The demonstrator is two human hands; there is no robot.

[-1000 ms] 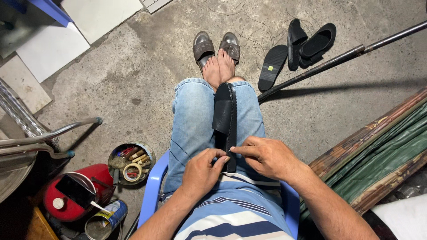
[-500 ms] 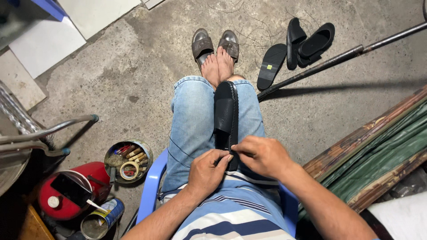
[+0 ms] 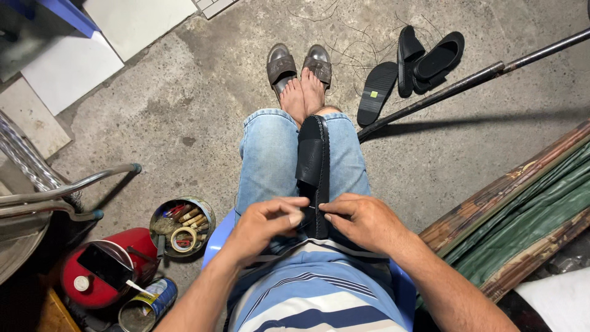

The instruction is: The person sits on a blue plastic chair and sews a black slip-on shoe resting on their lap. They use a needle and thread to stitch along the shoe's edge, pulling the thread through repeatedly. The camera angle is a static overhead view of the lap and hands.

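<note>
A black leather shoe lies lengthwise on my lap, between my jeans-clad thighs, toe pointing away. My left hand pinches at the shoe's near end from the left, thumb and fingers closed together. My right hand rests against the same end from the right, fingertips touching the shoe's edge. A thin thread or needle seems to run between the fingertips, too small to be sure. I sit on a blue plastic chair with bare feet resting on brown sandals.
Black sandals and a loose sole lie on the concrete floor ahead right. A dark metal rod slants across. A round tin of tape and tools, a red container and a can sit at left. Metal chair legs lie far left; green-and-wood boards at right.
My hands stay at the shoe's near end; the left fingers have shifted slightly toward the right hand. The view has tilted a little.
</note>
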